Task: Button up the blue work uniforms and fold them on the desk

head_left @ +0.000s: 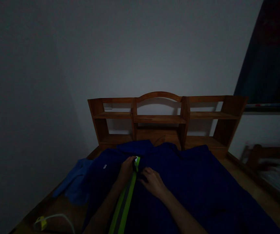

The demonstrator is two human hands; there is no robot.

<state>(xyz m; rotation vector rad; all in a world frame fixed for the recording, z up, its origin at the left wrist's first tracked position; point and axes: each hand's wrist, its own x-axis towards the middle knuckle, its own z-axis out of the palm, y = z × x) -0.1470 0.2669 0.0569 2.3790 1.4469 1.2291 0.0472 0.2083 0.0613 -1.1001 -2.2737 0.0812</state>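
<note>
A dark blue work jacket [189, 182] lies spread out in front of me, with its collar towards the shelf. Down its front runs a yellow-green reflective strip [129, 191] with a grey band in the middle. My left hand [126, 169] is closed on the jacket's front edge by the top of the strip, where a small white patch shows. Just right of the strip, my right hand [152, 181] has its fingers and thumb bent round a dark fold of the same jacket. Dim light hides the fingertips' exact hold.
A wooden shelf headboard [159, 119] stands against the wall behind the jacket. A lighter blue cloth [75, 182] lies to the left. Near the front left is a white cable [57, 215] with a yellow piece. Another wooden frame [272, 152] stands at the far right.
</note>
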